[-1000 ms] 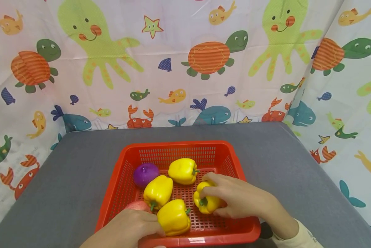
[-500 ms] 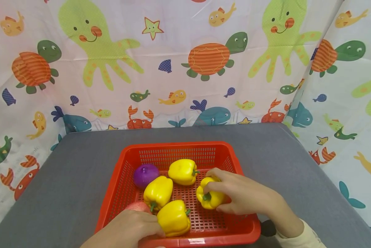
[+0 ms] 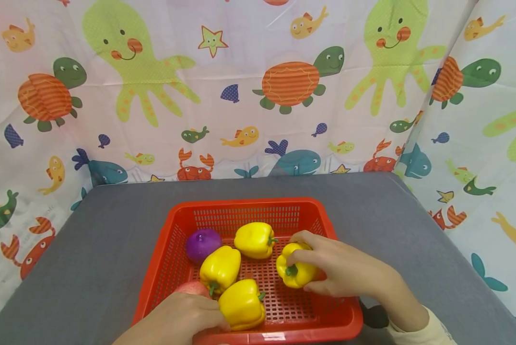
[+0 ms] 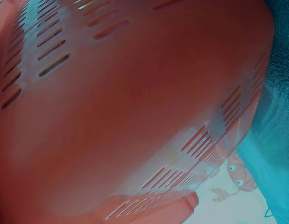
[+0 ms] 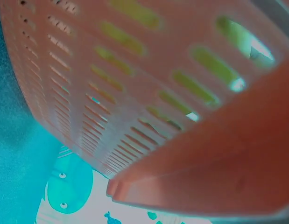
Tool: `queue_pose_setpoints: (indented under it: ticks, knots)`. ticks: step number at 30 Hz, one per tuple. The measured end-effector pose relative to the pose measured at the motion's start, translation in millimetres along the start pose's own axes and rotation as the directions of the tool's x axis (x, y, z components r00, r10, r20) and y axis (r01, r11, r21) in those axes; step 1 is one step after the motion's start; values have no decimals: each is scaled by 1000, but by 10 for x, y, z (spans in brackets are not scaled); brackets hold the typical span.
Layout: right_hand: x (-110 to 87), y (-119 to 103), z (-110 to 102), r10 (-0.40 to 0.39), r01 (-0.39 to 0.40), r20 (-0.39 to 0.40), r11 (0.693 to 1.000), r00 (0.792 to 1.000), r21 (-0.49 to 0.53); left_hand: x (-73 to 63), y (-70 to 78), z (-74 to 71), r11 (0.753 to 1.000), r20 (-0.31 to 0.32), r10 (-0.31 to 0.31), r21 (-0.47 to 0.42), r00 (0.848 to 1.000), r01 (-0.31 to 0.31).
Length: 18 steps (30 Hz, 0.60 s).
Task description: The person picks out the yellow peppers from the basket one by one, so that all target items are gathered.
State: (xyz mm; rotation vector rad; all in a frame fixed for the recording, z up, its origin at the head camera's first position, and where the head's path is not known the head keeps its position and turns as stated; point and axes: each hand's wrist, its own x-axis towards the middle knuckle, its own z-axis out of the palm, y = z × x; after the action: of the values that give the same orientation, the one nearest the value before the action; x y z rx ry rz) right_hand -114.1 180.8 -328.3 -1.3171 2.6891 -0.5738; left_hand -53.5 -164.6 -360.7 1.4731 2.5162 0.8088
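In the head view, my right hand (image 3: 342,265) grips a yellow bell pepper (image 3: 291,269) at the right side of a red plastic basket (image 3: 240,203). Its fingers curl over the pepper's far side with the thumb at the near side; the green stem faces left. My left hand (image 3: 180,317) holds the basket's front left rim, its thumb mostly hidden. Beside that hand are a red-pink round item (image 3: 193,288), partly covered, and another yellow bell pepper (image 3: 242,305). Both wrist views show the basket's slotted outer wall (image 4: 135,93), without either hand.
Two more yellow bell peppers (image 3: 220,268) and a purple onion-like vegetable (image 3: 203,244) lie in the basket. It stands on a grey-covered table (image 3: 124,215). A curtain printed with sea animals (image 3: 240,62) hangs behind and at the sides. A dark object (image 3: 375,316) sits under my right wrist.
My right hand has shifted slightly back and to the right, with the yellow bell pepper in it. The left hand and the other vegetables have stayed in place.
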Motion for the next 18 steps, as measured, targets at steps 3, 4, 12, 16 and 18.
queue_pose_setpoints:
  ticks: [3,4,12,16,18]
  knots:
    - [-18,1,-19,3,-3,-11,1000,1000,-7,-1,0,-1,1000,5,-4,-3,1000,4]
    - [-22,2,-25,-2,1,-16,1000,1000,-9,-1,2,-2,1000,7,-10,-12,1000,10]
    - [-60,-2,-76,-11,11,-43,1000,999,4,0,-1,4,1000,-3,6,-12,1000,-6]
    - [-70,2,-98,-18,17,-59,1000,998,-8,1,-5,6,1000,-11,14,-3,1000,-14]
    - [-77,4,-107,-15,15,-64,1000,998,-7,-1,-2,7,1000,-14,13,-3,1000,-13]
